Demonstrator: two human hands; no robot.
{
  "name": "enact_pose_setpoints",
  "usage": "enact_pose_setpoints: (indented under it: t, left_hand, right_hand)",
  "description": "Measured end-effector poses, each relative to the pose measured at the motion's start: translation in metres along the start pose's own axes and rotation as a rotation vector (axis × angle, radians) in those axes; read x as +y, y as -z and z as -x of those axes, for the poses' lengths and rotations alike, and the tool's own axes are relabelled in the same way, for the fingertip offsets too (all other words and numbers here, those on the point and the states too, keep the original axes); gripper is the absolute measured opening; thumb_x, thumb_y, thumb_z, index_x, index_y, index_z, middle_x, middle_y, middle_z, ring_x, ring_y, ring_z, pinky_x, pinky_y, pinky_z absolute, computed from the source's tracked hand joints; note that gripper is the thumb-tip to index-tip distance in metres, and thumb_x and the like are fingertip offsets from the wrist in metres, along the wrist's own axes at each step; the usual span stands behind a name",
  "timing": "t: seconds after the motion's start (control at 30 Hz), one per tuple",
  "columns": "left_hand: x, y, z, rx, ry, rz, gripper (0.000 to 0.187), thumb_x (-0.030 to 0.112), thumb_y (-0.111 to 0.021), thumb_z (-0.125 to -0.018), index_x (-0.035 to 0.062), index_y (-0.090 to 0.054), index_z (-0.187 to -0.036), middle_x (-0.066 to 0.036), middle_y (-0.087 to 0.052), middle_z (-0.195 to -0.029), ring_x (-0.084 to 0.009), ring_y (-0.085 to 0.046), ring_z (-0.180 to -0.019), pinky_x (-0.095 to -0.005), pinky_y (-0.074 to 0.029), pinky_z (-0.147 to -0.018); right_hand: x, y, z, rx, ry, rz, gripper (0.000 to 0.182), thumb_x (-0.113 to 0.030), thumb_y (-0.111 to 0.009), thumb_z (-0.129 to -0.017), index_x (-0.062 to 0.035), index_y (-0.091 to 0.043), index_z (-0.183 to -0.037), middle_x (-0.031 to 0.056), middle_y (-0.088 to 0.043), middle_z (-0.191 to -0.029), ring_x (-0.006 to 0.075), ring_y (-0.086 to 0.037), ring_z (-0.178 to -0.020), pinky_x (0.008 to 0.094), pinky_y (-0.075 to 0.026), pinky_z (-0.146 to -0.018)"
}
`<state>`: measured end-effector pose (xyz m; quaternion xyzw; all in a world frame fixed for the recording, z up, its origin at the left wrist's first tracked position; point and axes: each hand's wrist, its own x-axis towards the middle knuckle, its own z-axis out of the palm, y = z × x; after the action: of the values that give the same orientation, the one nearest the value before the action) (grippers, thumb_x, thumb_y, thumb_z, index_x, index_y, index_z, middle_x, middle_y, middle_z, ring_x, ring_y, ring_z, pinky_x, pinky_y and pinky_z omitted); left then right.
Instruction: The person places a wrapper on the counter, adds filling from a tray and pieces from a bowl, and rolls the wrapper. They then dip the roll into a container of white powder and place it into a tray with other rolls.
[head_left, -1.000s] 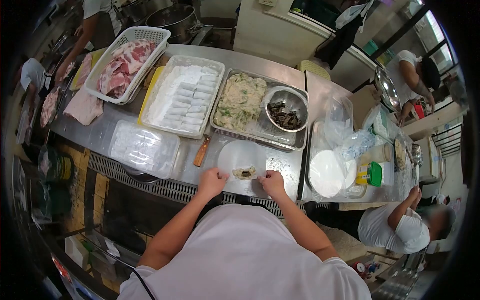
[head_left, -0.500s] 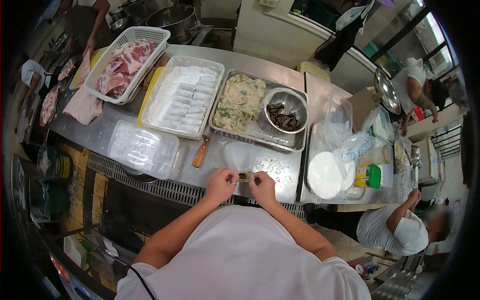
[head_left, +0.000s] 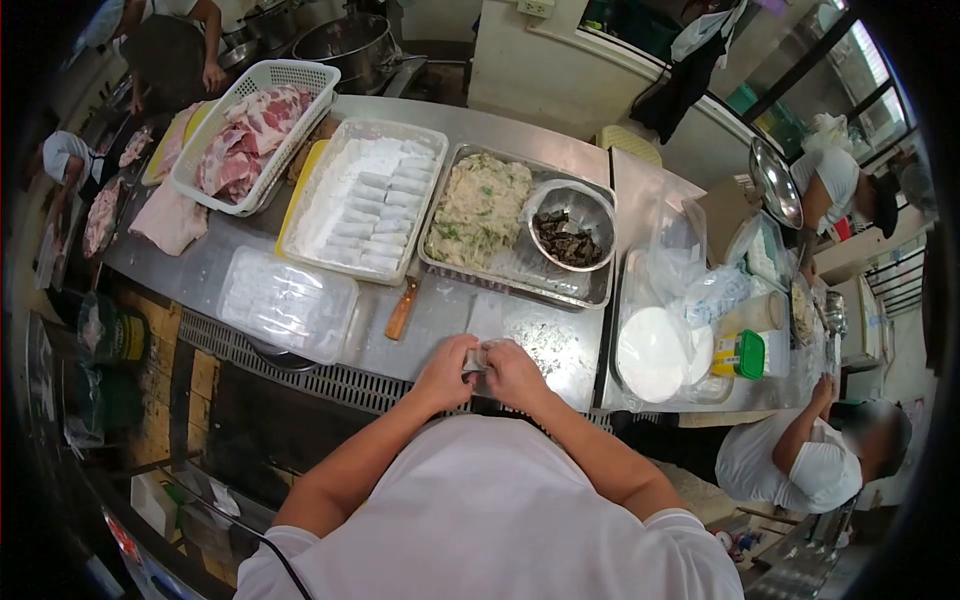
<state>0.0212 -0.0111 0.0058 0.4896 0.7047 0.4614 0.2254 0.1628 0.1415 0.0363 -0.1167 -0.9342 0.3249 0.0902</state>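
My left hand point(head_left: 446, 374) and my right hand point(head_left: 515, 374) meet at the table's near edge. Both are closed, with fingers and thumbs pinching a thin translucent wrapper point(head_left: 486, 316) from either side. The wrapper's far end lies on the steel as a narrow strip; its near end is bunched between my fingers, and any filling inside is hidden. Ahead is a metal tray of pale filling with green bits point(head_left: 478, 205), with a steel bowl of dark strips point(head_left: 568, 236) in it. Left of that, finished white rolls point(head_left: 378, 222) lie in a plastic tub of white powder point(head_left: 325, 205).
A wooden-handled knife point(head_left: 401, 310) and a lidded clear container point(head_left: 287, 303) lie to the left. Farther left stands a white basket of raw meat point(head_left: 250, 140). On the right are a stack of round white wrappers point(head_left: 651, 353) and a green-yellow tub point(head_left: 738, 353). Co-workers stand on both sides.
The wrapper, spread wide before with dark-topped filling showing between my fingers, is now folded narrower and covers the filling. My hands have come closer together.
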Motion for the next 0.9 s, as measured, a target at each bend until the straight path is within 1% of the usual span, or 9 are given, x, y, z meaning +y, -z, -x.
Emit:
enact_pose_setpoints:
  t: [0.07, 0.2, 0.3, 0.4, 0.47, 0.5, 0.6, 0.7, 0.9]
  left_hand:
    - [0.004, 0.003, 0.0, 0.051, 0.018, -0.006, 0.066, -0.003, -0.077, -0.079, 0.0031, -0.055, -0.14, -0.019, -0.063, -0.14, -0.0429, -0.056, -0.137, -0.0481, -0.047, -0.118]
    - [0.009, 0.02, -0.008, -0.068, -0.074, -0.136, 0.074, 0.008, -0.081, -0.081, 0.004, -0.052, -0.149, -0.019, -0.063, -0.14, -0.0414, -0.055, -0.14, -0.0492, -0.043, -0.12]
    - [0.01, 0.034, -0.008, -0.239, -0.061, -0.296, 0.081, 0.02, -0.086, -0.081, 0.0049, -0.051, -0.153, -0.018, -0.063, -0.143, -0.0393, -0.054, -0.141, -0.0502, -0.039, -0.122]
    - [0.005, 0.044, -0.002, -0.317, -0.09, -0.319, 0.089, 0.031, -0.092, -0.079, 0.005, -0.051, -0.154, -0.019, -0.062, -0.147, -0.0388, -0.054, -0.142, -0.0512, -0.036, -0.123]
    - [0.01, 0.049, 0.008, -0.316, -0.132, -0.318, 0.093, 0.033, -0.094, -0.077, 0.0048, -0.052, -0.154, -0.018, -0.061, -0.148, -0.0389, -0.054, -0.142, -0.0518, -0.037, -0.122]
    - [0.009, 0.048, 0.012, -0.317, -0.154, -0.333, 0.091, 0.032, -0.094, -0.077, 0.0052, -0.053, -0.154, -0.018, -0.062, -0.147, -0.0384, -0.055, -0.141, -0.0517, -0.038, -0.121]
    - [-0.002, 0.036, 0.025, -0.302, -0.216, -0.363, 0.084, 0.027, -0.093, -0.079, 0.007, -0.056, -0.152, -0.014, -0.065, -0.145, -0.0367, -0.058, -0.138, -0.0509, -0.042, -0.118]
    - [-0.015, 0.022, 0.033, -0.227, -0.251, -0.347, 0.071, 0.022, -0.089, -0.083, 0.0101, -0.062, -0.147, -0.01, -0.07, -0.138, -0.0334, -0.063, -0.132, -0.0486, -0.047, -0.114]
    - [-0.016, 0.02, 0.029, -0.064, -0.312, -0.253, 0.043, 0.027, -0.084, -0.09, 0.0145, -0.076, -0.13, -0.004, -0.076, -0.12, -0.0285, -0.068, -0.118, -0.0453, -0.053, -0.102]
  right_hand:
    - [0.0, 0.001, -0.003, -0.026, 0.01, 0.011, 0.02, 0.001, -0.067, -0.083, 0.0022, -0.069, -0.103, 0.0225, -0.073, -0.123, 0.0431, -0.066, -0.117, 0.0498, -0.054, -0.106]
    - [-0.01, 0.011, -0.01, -0.139, 0.0, 0.091, 0.018, 0.0, -0.067, -0.083, 0.0028, -0.069, -0.1, 0.023, -0.074, -0.121, 0.0432, -0.066, -0.118, 0.0501, -0.053, -0.107]
    - [-0.015, 0.02, -0.011, -0.193, -0.027, 0.108, 0.028, -0.004, -0.073, -0.083, 0.0027, -0.07, -0.109, 0.0233, -0.072, -0.12, 0.0426, -0.066, -0.117, 0.0477, -0.053, -0.108]
    - [-0.018, 0.026, 0.004, 0.056, 0.032, -0.016, 0.047, -0.009, -0.08, -0.081, 0.0018, -0.068, -0.125, 0.0216, -0.069, -0.124, 0.0428, -0.064, -0.121, 0.0474, -0.051, -0.111]
    - [-0.02, 0.034, 0.013, -0.045, 0.023, 0.059, 0.06, -0.014, -0.085, -0.079, 0.0002, -0.064, -0.133, 0.0203, -0.065, -0.132, 0.0435, -0.059, -0.128, 0.0494, -0.047, -0.116]
    - [-0.022, 0.036, 0.017, -0.095, 0.016, 0.096, 0.067, -0.016, -0.088, -0.077, -0.0006, -0.062, -0.137, 0.0196, -0.063, -0.137, 0.0439, -0.056, -0.132, 0.0504, -0.045, -0.119]
    - [-0.015, 0.02, 0.029, -0.229, 0.053, 0.246, 0.068, -0.02, -0.091, -0.076, -0.0036, -0.063, -0.136, 0.0172, -0.06, -0.141, 0.0415, -0.053, -0.135, 0.0524, -0.042, -0.121]
    - [-0.006, 0.004, 0.034, -0.254, 0.068, 0.253, 0.064, -0.022, -0.091, -0.079, -0.0059, -0.064, -0.135, 0.017, -0.063, -0.135, 0.0401, -0.056, -0.13, 0.0545, -0.041, -0.12]
    - [-0.004, -0.004, 0.039, 0.014, 0.135, 0.159, 0.038, -0.019, -0.082, -0.089, -0.0059, -0.07, -0.123, 0.014, -0.069, -0.11, 0.0401, -0.063, -0.111, 0.0542, -0.045, -0.114]
